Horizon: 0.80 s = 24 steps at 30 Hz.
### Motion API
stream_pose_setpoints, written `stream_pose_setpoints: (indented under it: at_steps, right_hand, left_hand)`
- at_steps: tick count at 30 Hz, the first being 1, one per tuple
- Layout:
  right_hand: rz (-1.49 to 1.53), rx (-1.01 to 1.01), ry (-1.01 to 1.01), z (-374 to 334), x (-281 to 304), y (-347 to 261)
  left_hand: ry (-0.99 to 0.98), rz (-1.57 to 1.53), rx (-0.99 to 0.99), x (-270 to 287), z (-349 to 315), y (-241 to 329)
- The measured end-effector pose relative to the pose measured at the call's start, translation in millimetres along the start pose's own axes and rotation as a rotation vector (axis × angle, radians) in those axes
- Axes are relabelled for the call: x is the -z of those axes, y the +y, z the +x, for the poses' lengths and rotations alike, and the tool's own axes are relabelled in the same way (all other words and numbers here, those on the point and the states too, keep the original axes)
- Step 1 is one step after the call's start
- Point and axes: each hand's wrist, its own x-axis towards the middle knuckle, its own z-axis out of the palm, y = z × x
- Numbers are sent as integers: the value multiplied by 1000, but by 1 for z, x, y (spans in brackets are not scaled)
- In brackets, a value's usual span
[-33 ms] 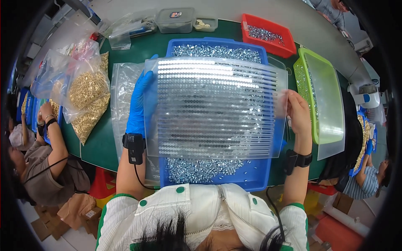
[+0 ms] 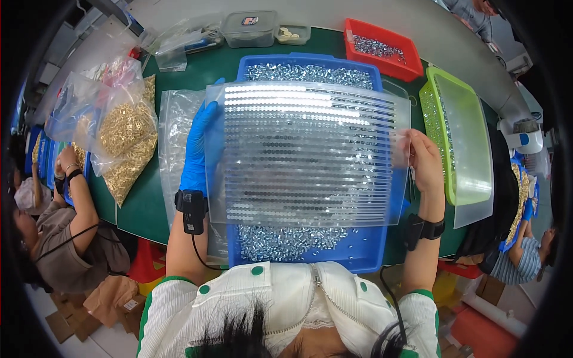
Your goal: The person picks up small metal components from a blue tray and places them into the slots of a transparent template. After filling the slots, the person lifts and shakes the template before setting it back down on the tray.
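Note:
A clear plastic sheet with many parallel rows (image 2: 304, 179) is held above a blue tray (image 2: 364, 253). Small shiny metal pieces fill the rows on the left, while several row ends at the right show bare. Wearing a blue glove, my left hand (image 2: 200, 149) grips the sheet's left edge, its fingers partly behind the plastic. My bare right hand (image 2: 425, 161) pinches the right edge between thumb and fingers. Loose silvery metal pieces (image 2: 280, 243) lie in the tray at its near and far ends; the sheet covers its middle.
Bags of gold-coloured pieces (image 2: 125, 131) lie at the left. A red tray (image 2: 412, 70) stands far right, with a green basket (image 2: 449, 173) nearer. A lidded plastic box (image 2: 248, 34) sits at the back. Co-workers are at both sides.

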Motion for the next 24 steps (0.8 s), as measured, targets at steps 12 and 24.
stream_pose_setpoints:
  at_steps: [12,24]
  right_hand:
    - [-37,139,-158,-24,12,9]
    - [250,389,-299,-43,23,3]
  left_hand:
    - [53,57,38,0,0,-1]
    - [125,56,97,-5,0,0]
